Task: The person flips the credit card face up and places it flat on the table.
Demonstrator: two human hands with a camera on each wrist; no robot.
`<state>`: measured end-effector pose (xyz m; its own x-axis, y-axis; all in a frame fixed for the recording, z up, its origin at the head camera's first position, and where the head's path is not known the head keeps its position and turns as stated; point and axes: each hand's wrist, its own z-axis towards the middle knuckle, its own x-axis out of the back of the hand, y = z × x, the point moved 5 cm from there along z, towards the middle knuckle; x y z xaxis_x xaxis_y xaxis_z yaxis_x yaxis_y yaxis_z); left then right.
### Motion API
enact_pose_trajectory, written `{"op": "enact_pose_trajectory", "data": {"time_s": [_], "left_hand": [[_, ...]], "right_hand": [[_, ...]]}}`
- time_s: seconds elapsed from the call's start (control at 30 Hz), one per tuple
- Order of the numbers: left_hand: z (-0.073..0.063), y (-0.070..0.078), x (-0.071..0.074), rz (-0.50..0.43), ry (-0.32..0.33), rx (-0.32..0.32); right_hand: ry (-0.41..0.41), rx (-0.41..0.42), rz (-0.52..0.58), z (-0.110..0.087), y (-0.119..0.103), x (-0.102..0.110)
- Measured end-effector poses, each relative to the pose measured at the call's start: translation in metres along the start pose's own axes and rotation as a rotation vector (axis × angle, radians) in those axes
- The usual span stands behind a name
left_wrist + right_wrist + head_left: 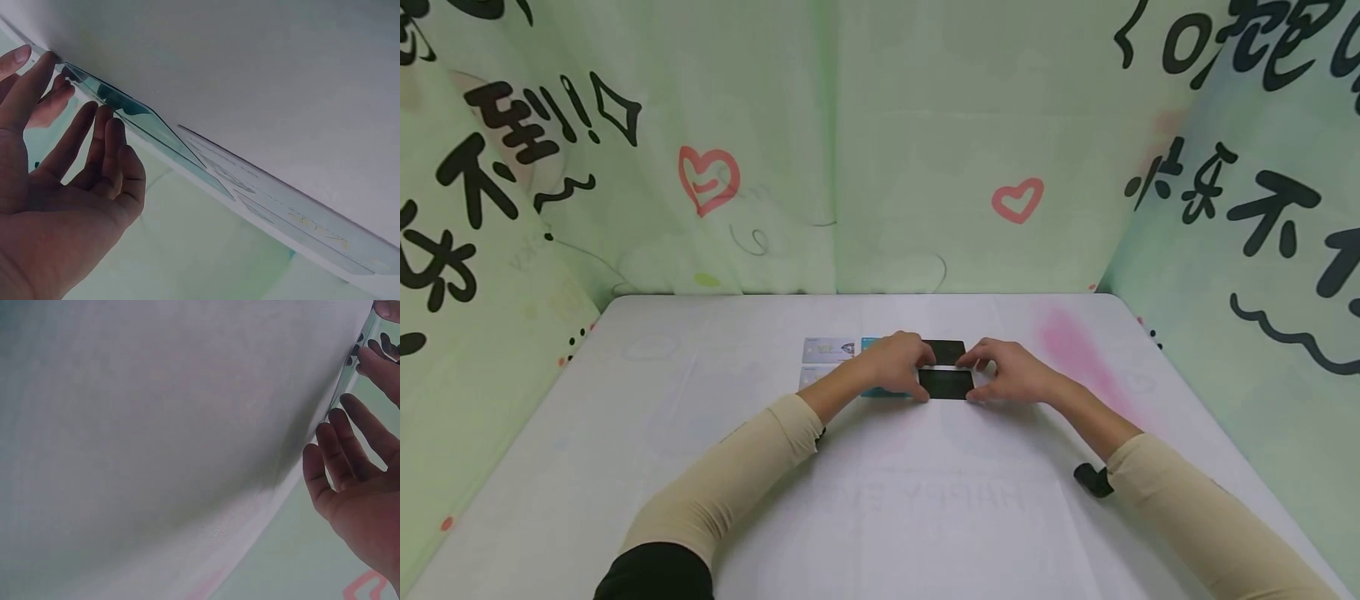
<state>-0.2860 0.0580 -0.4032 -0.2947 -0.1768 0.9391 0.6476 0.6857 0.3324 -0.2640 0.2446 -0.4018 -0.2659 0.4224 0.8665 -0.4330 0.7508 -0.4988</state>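
Note:
Two black cards lie one behind the other, with a narrow strip of white between them in the head view. At the left end of the near black card (946, 385) is my left hand (891, 362), its thumb at the near corner and its forefinger at the far edge. My right hand (1011, 372) holds the other end the same way, thumb below and fingertips above. Beyond the fingers lies the far black card (945, 352). Partly hidden under the left hand are teal cards (868, 342); one teal card (169, 137) shows mirror-like in the left wrist view.
Left of the teal cards lie pale purple cards, a far one (827, 350) and a near one (812, 377) partly covered by the left forearm. A white cloth covers the table (880, 500). Green printed curtains (910, 150) stand around its back and sides.

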Motion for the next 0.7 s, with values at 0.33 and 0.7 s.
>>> {"op": "enact_pose_trajectory", "data": {"time_s": [0.33,0.7], "left_hand": [[-0.0001,0.0038,0.0011,-0.009,-0.035,0.033],[0.0024,0.0028,0.0006,-0.015,-0.040,0.022]], "right_hand": [[-0.005,0.006,-0.031,0.0005,0.0018,-0.0013],[0.003,0.009,-0.027,0.0004,-0.0001,-0.0019]]}}
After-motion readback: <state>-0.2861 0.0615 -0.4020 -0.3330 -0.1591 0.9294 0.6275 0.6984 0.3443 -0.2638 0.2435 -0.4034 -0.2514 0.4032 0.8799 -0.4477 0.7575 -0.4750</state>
